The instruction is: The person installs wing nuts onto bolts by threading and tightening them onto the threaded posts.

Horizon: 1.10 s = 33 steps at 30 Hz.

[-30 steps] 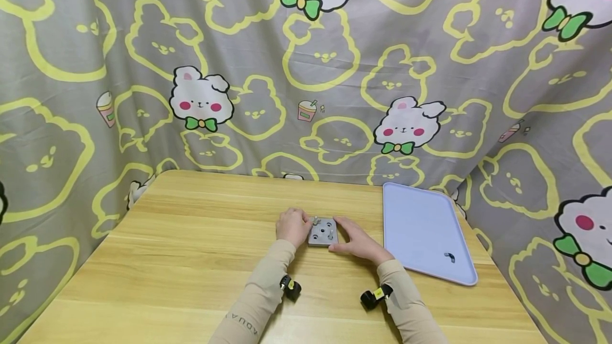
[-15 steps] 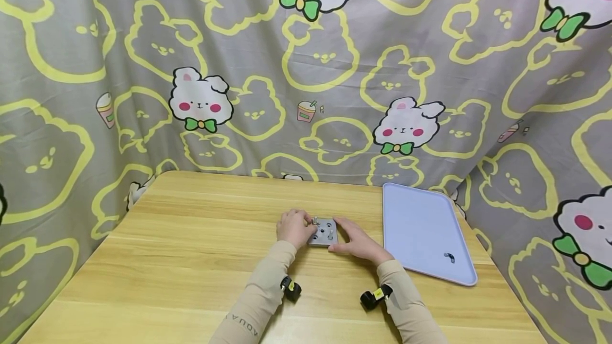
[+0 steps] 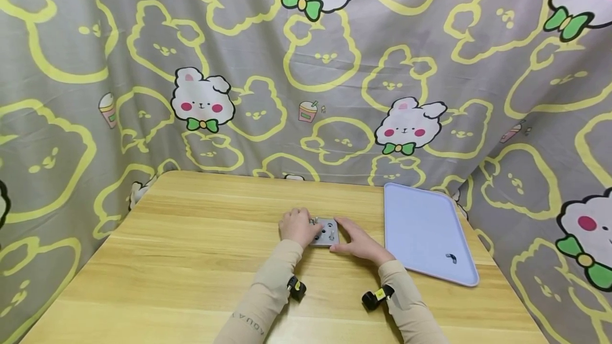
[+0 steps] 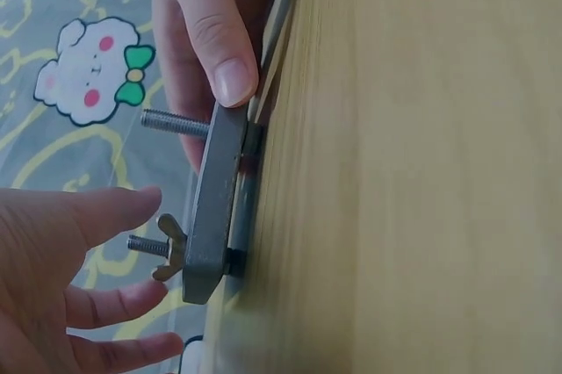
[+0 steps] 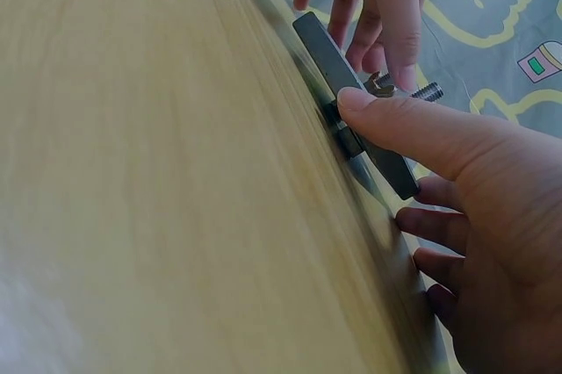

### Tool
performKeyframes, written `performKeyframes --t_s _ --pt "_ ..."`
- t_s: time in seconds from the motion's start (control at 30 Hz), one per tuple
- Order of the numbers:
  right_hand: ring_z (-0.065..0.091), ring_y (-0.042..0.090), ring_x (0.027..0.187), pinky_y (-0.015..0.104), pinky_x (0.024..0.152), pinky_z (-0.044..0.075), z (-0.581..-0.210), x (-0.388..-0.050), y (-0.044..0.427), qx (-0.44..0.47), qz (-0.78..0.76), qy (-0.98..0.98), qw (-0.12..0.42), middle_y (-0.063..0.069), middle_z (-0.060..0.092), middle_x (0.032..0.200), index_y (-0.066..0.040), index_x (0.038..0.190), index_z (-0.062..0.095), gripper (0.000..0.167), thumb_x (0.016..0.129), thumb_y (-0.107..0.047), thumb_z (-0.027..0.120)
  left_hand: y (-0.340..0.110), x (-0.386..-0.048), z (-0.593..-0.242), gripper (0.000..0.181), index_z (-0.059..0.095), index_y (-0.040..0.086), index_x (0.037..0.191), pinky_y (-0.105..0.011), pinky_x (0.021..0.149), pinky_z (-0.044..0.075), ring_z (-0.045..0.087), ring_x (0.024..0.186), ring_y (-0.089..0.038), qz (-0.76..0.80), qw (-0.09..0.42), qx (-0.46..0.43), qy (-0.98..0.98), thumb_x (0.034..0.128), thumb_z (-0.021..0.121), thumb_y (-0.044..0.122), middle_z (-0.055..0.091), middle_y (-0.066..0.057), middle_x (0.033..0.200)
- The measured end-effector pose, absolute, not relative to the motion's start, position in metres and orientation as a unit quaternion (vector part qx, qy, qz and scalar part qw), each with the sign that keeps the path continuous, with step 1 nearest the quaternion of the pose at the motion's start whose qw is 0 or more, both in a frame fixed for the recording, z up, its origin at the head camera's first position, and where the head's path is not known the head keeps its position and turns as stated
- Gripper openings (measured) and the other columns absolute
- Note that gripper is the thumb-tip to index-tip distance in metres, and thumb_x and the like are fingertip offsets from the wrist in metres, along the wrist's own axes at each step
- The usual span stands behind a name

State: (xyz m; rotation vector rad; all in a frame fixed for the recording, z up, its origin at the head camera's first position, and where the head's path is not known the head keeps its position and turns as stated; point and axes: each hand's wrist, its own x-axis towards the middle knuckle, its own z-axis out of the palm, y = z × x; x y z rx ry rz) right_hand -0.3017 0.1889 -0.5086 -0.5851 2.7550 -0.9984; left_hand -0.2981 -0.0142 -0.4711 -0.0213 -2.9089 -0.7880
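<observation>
A grey square metal plate (image 3: 328, 238) with several holes stands slightly raised on bolt heads over the table. My right hand (image 3: 359, 244) grips its right side, thumb on the near edge and fingers at the far side. My left hand (image 3: 297, 227) hovers over the plate's left part. In the left wrist view, a wing nut (image 4: 173, 249) sits on one upright bolt, close against the plate. Left thumb and fingers are spread around that wing nut, the thumb a little apart from it. Another threaded bolt (image 4: 176, 123) stands up without a visible nut.
A pale blue tray (image 3: 421, 216) lies at the right of the wooden table (image 3: 191, 259), with a small dark metal piece (image 3: 451, 258) in it. A patterned curtain (image 3: 258, 57) hangs behind and on both sides.
My left hand has shifted slightly right, its fingers moving from the plate's left edge to over the plate. The right hand and the plate stay where they were.
</observation>
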Motion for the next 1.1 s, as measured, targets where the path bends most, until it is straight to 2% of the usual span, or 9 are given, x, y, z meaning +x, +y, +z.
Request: performKeyframes --t_s 0.17,0.4,0.63,0.73,1.1 --pt "0.025 0.041 0.147 0.059 0.120 0.021 -0.509 -0.302 0.190 -0.198 -0.333 0.919 0.074 0.020 0.031 0.157 -0.008 0.153 0.030 0.093 0.081 -0.046 0.075 -0.008 -0.301 -0.473 0.042 0.061 0.014 0.086 -0.050 0.087 0.047 0.058 0.099 -0.032 -0.216 0.069 0.005 -0.974 0.0798 0.073 0.053 0.064 -0.010 0.098" --pt "0.025 0.041 0.147 0.059 0.120 0.020 -0.509 -0.301 0.189 -0.197 -0.335 0.918 0.073 0.020 0.031 0.157 -0.008 0.152 0.030 0.092 0.081 -0.045 0.075 -0.004 -0.303 -0.476 0.052 0.065 0.008 0.107 -0.052 0.089 0.046 0.058 0.102 -0.033 -0.209 0.071 0.009 -0.975 0.0804 0.072 0.052 0.065 -0.013 0.108" --pt "0.025 0.041 0.146 0.059 0.120 0.021 -0.507 -0.301 0.189 -0.199 -0.332 0.920 0.069 0.020 0.032 0.157 -0.008 0.152 0.031 0.091 0.082 -0.045 0.075 -0.007 -0.309 -0.479 0.021 0.063 0.018 0.084 -0.050 0.084 0.046 0.057 0.092 -0.028 -0.236 0.061 -0.019 -0.970 0.0817 0.075 0.035 0.064 -0.006 0.097" --pt "0.025 0.041 0.146 0.059 0.119 0.022 -0.508 -0.302 0.190 -0.201 -0.329 0.920 0.067 0.021 0.032 0.156 -0.007 0.152 0.031 0.092 0.081 -0.045 0.075 -0.013 -0.312 -0.481 0.014 0.066 0.019 0.087 -0.050 0.080 0.048 0.059 0.095 -0.030 -0.252 0.055 -0.042 -0.965 0.0805 0.076 0.028 0.066 -0.006 0.099" --pt "0.024 0.042 0.147 0.060 0.119 0.021 -0.508 -0.302 0.190 -0.202 -0.330 0.920 0.069 0.021 0.032 0.157 -0.007 0.152 0.032 0.091 0.081 -0.045 0.075 -0.022 -0.316 -0.479 0.014 0.071 0.018 0.093 -0.046 0.077 0.049 0.061 0.099 -0.033 -0.287 0.036 -0.085 -0.954 0.0813 0.077 0.024 0.068 -0.010 0.105"
